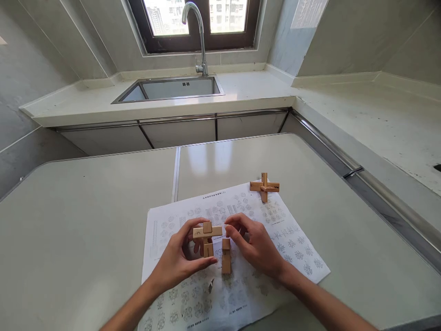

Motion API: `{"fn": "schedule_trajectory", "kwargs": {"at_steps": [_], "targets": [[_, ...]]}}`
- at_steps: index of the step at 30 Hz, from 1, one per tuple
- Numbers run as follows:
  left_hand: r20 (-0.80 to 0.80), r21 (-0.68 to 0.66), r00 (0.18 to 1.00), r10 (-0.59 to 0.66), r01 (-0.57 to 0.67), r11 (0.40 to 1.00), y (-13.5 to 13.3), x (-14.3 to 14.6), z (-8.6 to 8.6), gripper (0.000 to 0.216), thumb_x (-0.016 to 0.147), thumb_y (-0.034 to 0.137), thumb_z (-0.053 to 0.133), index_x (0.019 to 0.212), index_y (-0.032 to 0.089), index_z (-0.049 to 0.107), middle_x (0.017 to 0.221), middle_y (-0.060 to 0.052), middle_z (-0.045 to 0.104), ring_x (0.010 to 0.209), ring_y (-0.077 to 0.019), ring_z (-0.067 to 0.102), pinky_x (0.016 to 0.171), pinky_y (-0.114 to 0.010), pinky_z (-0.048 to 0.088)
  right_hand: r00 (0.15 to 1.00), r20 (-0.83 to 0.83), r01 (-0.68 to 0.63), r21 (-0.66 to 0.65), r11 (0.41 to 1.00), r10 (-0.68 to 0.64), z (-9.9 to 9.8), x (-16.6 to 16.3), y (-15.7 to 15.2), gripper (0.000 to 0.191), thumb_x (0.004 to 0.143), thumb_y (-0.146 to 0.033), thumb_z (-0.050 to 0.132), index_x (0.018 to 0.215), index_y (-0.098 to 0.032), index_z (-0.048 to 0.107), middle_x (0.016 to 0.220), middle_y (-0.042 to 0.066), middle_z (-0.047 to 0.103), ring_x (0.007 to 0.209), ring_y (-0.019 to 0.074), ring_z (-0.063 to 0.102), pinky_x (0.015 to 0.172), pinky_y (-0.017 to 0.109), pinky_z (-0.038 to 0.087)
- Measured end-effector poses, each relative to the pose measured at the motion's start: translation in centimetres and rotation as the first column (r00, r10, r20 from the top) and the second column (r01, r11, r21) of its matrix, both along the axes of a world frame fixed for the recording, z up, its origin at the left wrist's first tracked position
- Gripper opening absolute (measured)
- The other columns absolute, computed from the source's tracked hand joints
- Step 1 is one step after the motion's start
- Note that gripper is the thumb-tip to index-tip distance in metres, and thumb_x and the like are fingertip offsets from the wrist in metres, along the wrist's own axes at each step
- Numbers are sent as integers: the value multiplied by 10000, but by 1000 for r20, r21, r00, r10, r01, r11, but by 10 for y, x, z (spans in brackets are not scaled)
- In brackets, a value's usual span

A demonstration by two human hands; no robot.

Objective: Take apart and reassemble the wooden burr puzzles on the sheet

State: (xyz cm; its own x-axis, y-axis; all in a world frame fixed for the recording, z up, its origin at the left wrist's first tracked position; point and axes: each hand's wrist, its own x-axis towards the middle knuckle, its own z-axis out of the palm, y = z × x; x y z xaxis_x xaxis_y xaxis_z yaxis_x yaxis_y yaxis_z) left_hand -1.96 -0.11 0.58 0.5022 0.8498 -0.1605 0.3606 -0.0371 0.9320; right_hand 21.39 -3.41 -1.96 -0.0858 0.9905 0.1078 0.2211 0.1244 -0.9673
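Observation:
My left hand (177, 257) is closed around several interlocked wooden puzzle pieces (207, 231), lifted over the printed sheet. One bar of them lies crosswise, with a block on top and another part below. Just right of these, my right hand (255, 243) hovers with bent fingers. Its thumb and index tips are close together but slightly apart, near the crosswise bar's end, and nothing shows between them. A loose notched wooden piece (226, 259) is on the sheet between my hands. Farther back, an assembled wooden cross (264, 187) stands at the sheet's upper right corner.
The printed paper sheet (275, 294), covered with small diagrams, lies on a pale tabletop (86, 230). It has a small torn spot near its middle. Beyond the table are a counter (248, 87), a sink (172, 97) and a tall faucet (202, 41) below a window.

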Motion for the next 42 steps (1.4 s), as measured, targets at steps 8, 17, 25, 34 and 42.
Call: {"fn": "schedule_trajectory", "kwargs": {"at_steps": [8, 17, 25, 34, 42], "targets": [[66, -74, 996, 68, -63, 995, 2, -3, -5, 696, 802, 414, 904, 1369, 282, 524, 1125, -45, 727, 997, -228, 710, 879, -314, 579, 906, 421, -116, 151, 982, 42, -7, 7, 1, 144, 1007, -356, 667, 1023, -213, 677, 657, -36, 637, 556, 137, 574, 607, 276, 396], [145, -114, 981, 132, -115, 987, 4, -4, -11, 714, 791, 405, 913, 1379, 276, 529, 1234, -71, 710, 1066, -244, 716, 940, -319, 590, 851, 521, -213, 225, 951, 67, -4, 8, -2, 293, 917, -416, 760, 1083, -200, 650, 836, 19, 701, 690, 186, 657, 621, 300, 416], [159, -116, 975, 154, -137, 984, 2, -4, -9, 719, 786, 403, 918, 1383, 297, 532, 1248, -60, 702, 1122, -257, 713, 990, -334, 589, 794, 568, -380, 188, 906, 216, 1, 18, 1, 889, 650, -520, 954, 1350, -181, 525, 1375, 190, 578, 1222, 371, 575, 963, 504, 560], [116, -28, 988, 99, -96, 995, 1, -6, -10, 703, 815, 387, 896, 1400, 301, 515, 1280, -79, 705, 1073, -253, 725, 943, -336, 600, 956, 180, -224, -55, 973, 231, 7, 14, 2, 621, 749, -432, 931, 1245, -201, 637, 1144, 91, 737, 1002, 270, 691, 892, 424, 577], [101, 176, 994, 41, -59, 983, -7, -6, -10, 670, 784, 365, 922, 1348, 296, 567, 1110, -53, 742, 927, -232, 738, 780, -304, 610, 872, -403, -394, -242, 887, 277, 8, 14, 2, 412, 959, -549, 726, 1182, -202, 711, 974, 47, 756, 851, 208, 738, 809, 366, 605]]}}
